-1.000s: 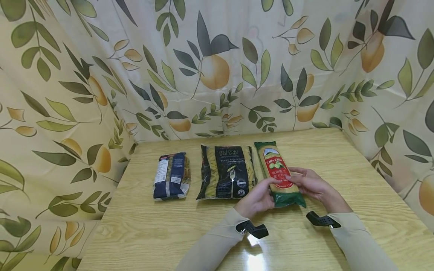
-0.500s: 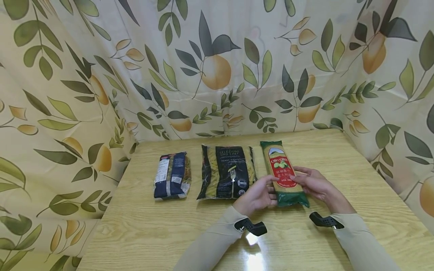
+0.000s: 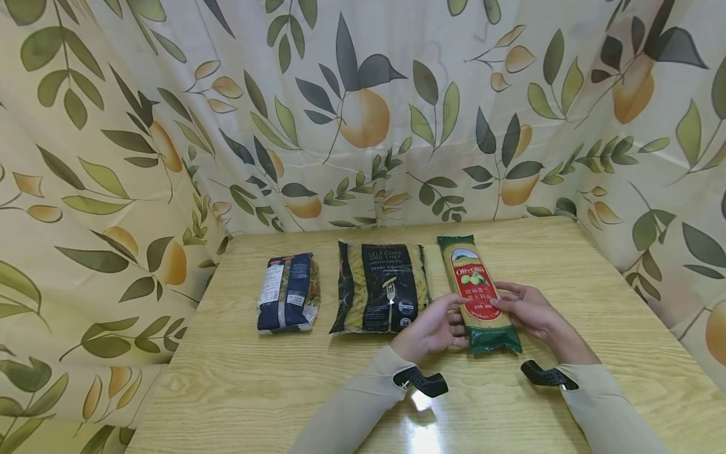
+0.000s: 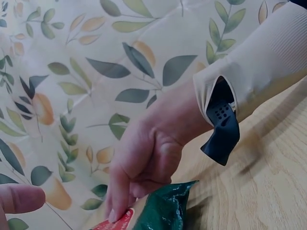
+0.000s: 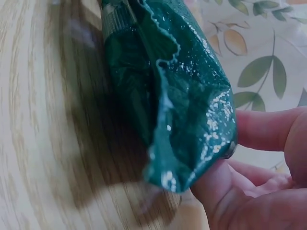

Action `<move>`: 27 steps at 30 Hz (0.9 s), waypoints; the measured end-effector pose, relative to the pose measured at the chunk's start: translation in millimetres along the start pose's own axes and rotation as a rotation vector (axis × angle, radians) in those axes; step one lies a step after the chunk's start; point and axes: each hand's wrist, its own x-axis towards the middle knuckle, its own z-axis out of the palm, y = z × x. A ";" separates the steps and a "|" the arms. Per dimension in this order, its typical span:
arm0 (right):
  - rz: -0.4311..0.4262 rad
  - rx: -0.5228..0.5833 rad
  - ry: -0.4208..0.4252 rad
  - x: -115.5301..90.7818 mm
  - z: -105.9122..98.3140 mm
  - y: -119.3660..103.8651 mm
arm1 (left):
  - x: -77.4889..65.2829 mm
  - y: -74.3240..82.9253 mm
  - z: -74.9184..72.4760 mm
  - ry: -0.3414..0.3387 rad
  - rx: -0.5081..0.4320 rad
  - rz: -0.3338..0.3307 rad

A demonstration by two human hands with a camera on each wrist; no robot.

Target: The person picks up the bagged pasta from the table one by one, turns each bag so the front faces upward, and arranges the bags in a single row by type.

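A pale curtain [image 3: 397, 38] printed with fruit and leaves fills the top and both sides of the frame. Below it stretches a wood-grain table [image 3: 227, 391]. At its centre is laid a black penne bag [image 3: 382, 287]; left of centre, a smaller dark-blue bag [image 3: 288, 293]. Right of centre lies a long red-and-green spaghetti packet [image 3: 479, 293], tilted slightly, its top toward the upper left. Its right edge is gripped by the right hand [image 3: 530, 310], thumb on top, fingers at the side. The left hand [image 3: 432, 328] is held loosely beside its left edge, fingers relaxed; whether it touches cannot be told. Over the last second the packet has been shifted rightward, so a wider gap is left beside the penne bag; placement seems nearly settled.
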 end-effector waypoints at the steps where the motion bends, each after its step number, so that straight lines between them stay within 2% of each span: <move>1: -0.004 -0.005 -0.002 0.0 0.5 0.0 | -0.4 0.2 0.5 0.005 0.000 0.002; 7: -0.010 -0.090 0.008 -1.6 4.3 -2.7 | -2.9 1.9 3.6 0.021 -0.007 0.017; 14: -0.014 -0.295 0.057 -8.0 7.1 -6.1 | -9.2 0.4 6.5 0.006 0.018 0.040; 23: -0.028 -0.374 0.066 -13.7 6.9 -8.6 | -18.2 2.8 3.5 -0.024 -0.027 0.058; 27: -0.086 -0.438 0.076 -16.8 9.8 -15.5 | -21.6 4.8 -1.1 -0.037 -0.036 0.084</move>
